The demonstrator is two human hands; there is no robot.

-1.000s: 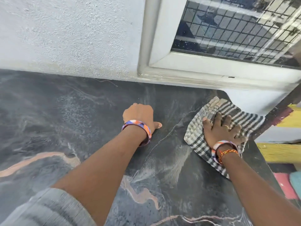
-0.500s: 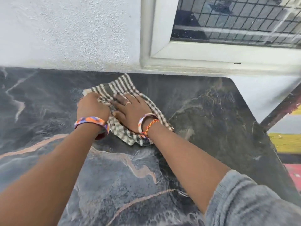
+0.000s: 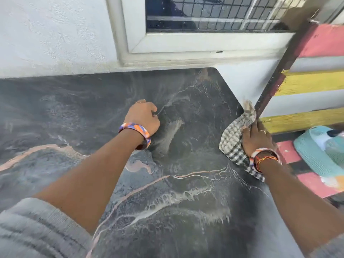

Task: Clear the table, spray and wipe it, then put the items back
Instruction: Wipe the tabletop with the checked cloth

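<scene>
Under right hand point(image 3: 257, 141), crumpled checked cloth point(image 3: 232, 139)

Left hand point(image 3: 144, 116): curled into a fist, resting on the dark surface point(image 3: 186, 202).
Right hand point(image 3: 257, 139): pressing the checked cloth point(image 3: 232, 140) at the surface's right edge.

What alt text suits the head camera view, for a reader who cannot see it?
A person's right hand presses a checked cloth onto the right edge of a dark marbled table. The left hand rests curled on the table, holding nothing. A white wall and a window stand behind.
</scene>
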